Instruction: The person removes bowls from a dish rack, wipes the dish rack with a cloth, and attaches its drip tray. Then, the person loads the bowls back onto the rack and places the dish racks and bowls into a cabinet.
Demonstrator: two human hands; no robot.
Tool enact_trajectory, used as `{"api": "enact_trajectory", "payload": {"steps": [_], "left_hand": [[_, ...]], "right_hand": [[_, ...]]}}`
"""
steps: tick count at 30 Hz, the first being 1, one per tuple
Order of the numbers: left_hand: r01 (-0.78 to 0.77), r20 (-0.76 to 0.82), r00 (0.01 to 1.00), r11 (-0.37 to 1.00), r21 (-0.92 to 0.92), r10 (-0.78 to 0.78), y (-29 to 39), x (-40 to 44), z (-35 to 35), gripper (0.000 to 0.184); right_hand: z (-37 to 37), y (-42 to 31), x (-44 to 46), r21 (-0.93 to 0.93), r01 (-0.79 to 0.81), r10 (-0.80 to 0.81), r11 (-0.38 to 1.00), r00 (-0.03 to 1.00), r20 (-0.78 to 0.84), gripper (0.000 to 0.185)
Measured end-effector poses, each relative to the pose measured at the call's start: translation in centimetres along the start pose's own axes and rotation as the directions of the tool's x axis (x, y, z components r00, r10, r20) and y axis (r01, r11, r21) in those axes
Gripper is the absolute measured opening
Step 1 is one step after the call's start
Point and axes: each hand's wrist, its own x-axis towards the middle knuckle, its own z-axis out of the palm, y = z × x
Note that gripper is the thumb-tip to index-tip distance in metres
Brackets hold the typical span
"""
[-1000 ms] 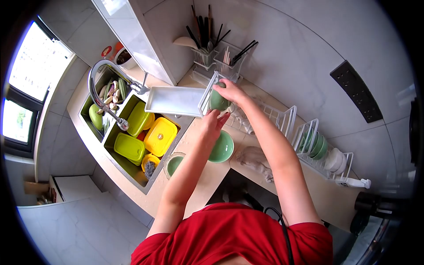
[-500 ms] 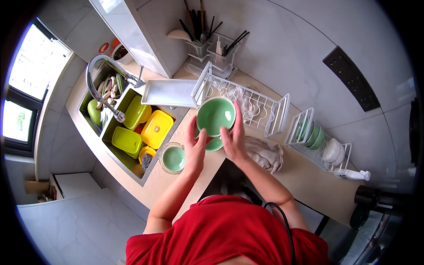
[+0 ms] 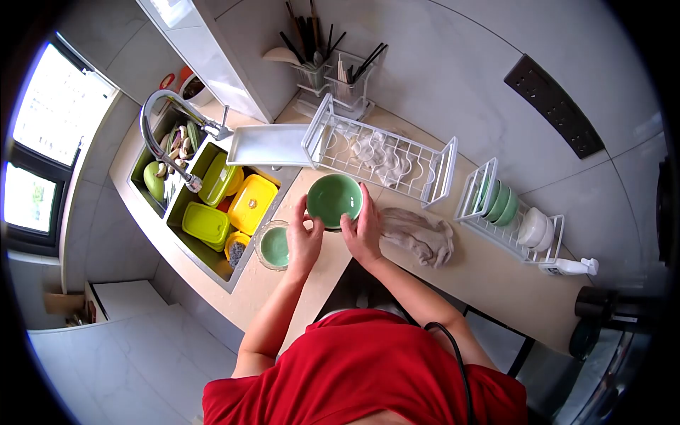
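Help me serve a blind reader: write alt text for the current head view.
A person's left hand and right hand hold a green bowl at a beige counter. To the left is a sink with yellow and green containers; beyond stands a white wire rack.

A sink [image 3: 249, 263] is set into the pale desk [image 3: 510, 292], on which a crumpled cloth [image 3: 418, 237], a small bowl [image 3: 274, 246], a rack [image 3: 388, 132] and a second rack [image 3: 492, 239] are placed.

Watching remotely, I can read no lettering, even on the white bottle [image 3: 571, 266] (too small for me) along the worktop's [image 3: 506, 294] wall-side edge.
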Motion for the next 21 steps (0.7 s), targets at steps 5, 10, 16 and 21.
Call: {"api": "enact_trajectory", "payload": {"steps": [5, 10, 16, 21], "left_hand": [[0.023, -0.005, 1.0, 0.999, 0.038, -0.023, 0.7, 0.0, -0.3, 0.051], [0.041, 0.014, 0.999, 0.998, 0.047, -0.042, 0.0, 0.0, -0.3, 0.05], [0.004, 0.106, 0.994, 0.999, 0.034, -0.008, -0.6, 1.1, -1.2, 0.045], [-0.122, 0.059, 0.992, 0.987, 0.103, 0.116, -1.8, 6.8, -3.2, 0.04]], "right_hand": [[0.6, 0.0, -0.4, -0.019, -0.036, 0.036, 0.999, 0.999, -0.004, 0.071], [1.1, 0.4, -0.6, -0.022, -0.013, 0.013, 1.0, 0.999, -0.035, 0.071], [0.7, 0.9, -0.6, -0.027, 0.035, -0.036, 0.999, 0.999, -0.035, 0.069], [-2.1, 2.5, -1.0, 0.018, 0.075, -0.071, 0.997, 0.98, -0.184, 0.055]]}}
